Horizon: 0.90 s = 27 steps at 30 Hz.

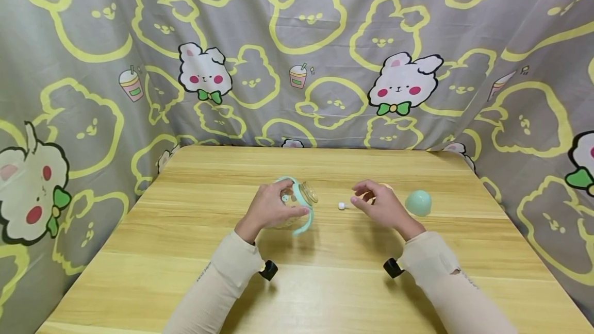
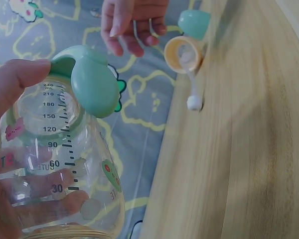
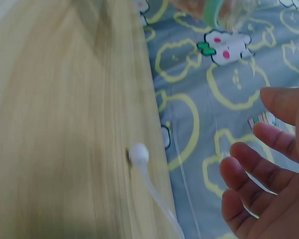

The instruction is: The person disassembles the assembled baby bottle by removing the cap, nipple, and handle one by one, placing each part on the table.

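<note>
While left hand (image 1: 271, 207) grips tilted bottle (image 1: 297, 202) — right hand (image 1: 378, 205) hovers, fingers loosely spread.

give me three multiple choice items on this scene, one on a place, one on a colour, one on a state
1. Where does the green cap lie?
A. on the table, on the outer side of the right hand
B. on the bottle
C. in the left hand

2. What colour are the handles on the baby bottle?
A. red
B. mint green
C. black

3. What is the right hand doing?
A. gripping the bottle
B. pinching the cap
C. hovering with relaxed fingers, holding nothing

Answers:
1 A, the cap sits on the wooden table beyond the right hand.
2 B, the left wrist view shows mint green handles.
3 C, the right wrist view shows bare fingers; the left hand grips the bottle.
</note>
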Motion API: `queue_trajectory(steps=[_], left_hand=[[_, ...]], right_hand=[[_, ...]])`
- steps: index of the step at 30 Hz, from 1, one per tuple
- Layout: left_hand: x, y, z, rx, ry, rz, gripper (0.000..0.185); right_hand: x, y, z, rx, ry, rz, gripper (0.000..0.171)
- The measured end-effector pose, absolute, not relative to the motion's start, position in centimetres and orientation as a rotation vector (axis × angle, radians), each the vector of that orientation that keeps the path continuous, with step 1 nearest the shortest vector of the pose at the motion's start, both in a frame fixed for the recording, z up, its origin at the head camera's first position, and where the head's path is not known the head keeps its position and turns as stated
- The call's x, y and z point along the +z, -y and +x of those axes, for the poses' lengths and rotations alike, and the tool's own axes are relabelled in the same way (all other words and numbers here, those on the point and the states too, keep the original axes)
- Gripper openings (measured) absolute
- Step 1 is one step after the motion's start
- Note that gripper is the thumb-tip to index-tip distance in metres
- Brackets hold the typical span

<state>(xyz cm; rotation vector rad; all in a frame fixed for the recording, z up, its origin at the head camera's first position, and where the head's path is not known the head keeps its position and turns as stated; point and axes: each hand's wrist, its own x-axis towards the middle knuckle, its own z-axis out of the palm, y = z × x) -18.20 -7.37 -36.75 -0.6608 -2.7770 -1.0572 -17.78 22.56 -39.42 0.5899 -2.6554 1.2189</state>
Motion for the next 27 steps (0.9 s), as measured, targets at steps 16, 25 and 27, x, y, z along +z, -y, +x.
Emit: queue_trajectory(steps=[16, 25, 27], left_hand=[[-37.1, 7.0, -17.8, -1.217, 2.772, -0.581, 0.074], [-36.7, 6.8, -18.0, -1.227, 2.743, -0.601, 0.075], [-36.7, 6.8, -18.1, -1.241, 2.75, -0.588, 0.076]], right_hand=[[-39.7, -18.5, -16.2, 1.325, 2.654, 0.867, 0.019], [-39.4, -17.0, -16.1, 1.323, 2.651, 0.952, 0.022], [-39.4, -16.7, -16.2, 1.326, 2.661, 0.973, 0.022]])
